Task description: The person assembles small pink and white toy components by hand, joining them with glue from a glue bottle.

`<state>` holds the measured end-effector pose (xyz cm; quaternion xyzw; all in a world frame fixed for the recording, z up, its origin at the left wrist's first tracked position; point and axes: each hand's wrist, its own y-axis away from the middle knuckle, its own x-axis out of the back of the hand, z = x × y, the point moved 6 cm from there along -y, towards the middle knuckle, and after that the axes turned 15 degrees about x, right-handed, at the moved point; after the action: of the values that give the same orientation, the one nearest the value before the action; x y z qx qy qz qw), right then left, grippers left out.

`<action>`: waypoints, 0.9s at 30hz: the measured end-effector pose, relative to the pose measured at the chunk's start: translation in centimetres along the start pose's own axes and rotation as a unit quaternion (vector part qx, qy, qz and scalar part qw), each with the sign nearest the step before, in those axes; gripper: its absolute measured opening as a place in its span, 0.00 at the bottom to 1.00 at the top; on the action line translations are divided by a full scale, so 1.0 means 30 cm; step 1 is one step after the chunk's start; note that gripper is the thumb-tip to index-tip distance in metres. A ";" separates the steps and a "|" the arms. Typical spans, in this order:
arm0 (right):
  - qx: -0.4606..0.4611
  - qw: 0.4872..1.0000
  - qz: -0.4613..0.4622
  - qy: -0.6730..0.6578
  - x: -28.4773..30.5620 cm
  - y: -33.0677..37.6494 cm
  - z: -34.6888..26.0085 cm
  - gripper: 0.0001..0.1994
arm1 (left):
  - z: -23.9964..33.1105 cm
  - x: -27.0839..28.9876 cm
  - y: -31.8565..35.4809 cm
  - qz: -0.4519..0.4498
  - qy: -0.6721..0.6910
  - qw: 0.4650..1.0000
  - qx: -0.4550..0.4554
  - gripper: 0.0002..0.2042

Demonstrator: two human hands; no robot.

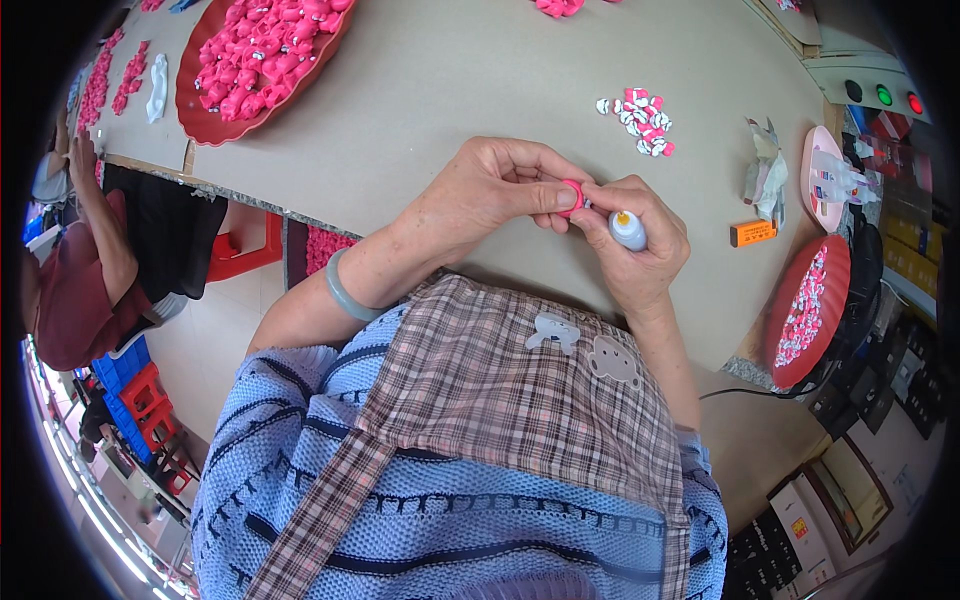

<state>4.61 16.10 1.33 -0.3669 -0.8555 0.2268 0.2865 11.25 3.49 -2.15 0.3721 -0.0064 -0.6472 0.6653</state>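
Left hand (495, 190) pinches a small pink ring-shaped piece (572, 197) between thumb and fingertips, closed tight on it, held above the desk (450, 90) just in front of the person's chest. The piece shows its thin edge to the camera; which way its faces point is too small to tell. Right hand (640, 240) is wrapped shut around a small glue bottle (628, 230) — long axis runs roughly toward the camera, orange tip up and angled toward the pink piece, nearly touching it. Both hands meet at the piece, fingertips touching.

On the desk beyond the hands: a small pile of pink and white pieces (642, 120). Far left, a large red tray (215, 125) heaped with pink pieces. At the right edge, another red tray (800, 345) with pink and white bits, a pink dish (812, 180) holding a clear bottle, crumpled wrapping and an orange block (752, 233) beside it. Green bangle (345, 295) on the left wrist. Another person (70, 290) sits at far left.
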 end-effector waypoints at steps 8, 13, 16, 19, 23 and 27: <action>-0.021 0.999 -0.022 -0.010 -0.003 -0.005 0.005 0.13 | 0.007 0.019 -0.006 0.020 -0.012 1.000 -0.017 0.11; -0.037 0.999 -0.027 0.004 -0.001 -0.007 0.009 0.14 | -0.001 0.017 -0.007 0.015 -0.029 0.999 -0.023 0.11; -0.039 0.999 -0.023 0.026 0.001 -0.008 0.000 0.13 | 0.003 0.017 -0.006 0.011 -0.047 0.998 -0.038 0.10; -0.021 0.997 -0.018 0.069 0.007 -0.004 -0.007 0.13 | 0.007 0.013 -0.003 0.008 -0.050 0.998 -0.036 0.10; 0.053 0.992 -0.024 0.114 0.007 -0.017 -0.030 0.14 | 0.007 0.013 -0.002 0.018 -0.077 0.996 -0.035 0.10; 0.097 0.982 -0.045 0.153 0.003 -0.017 -0.041 0.16 | 0.009 0.007 -0.002 0.028 -0.079 0.996 -0.042 0.10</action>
<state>5.12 16.08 2.56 -0.3288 -0.7912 0.2367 0.4582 11.09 3.20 -2.09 0.2913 -0.0426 -0.6553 0.6956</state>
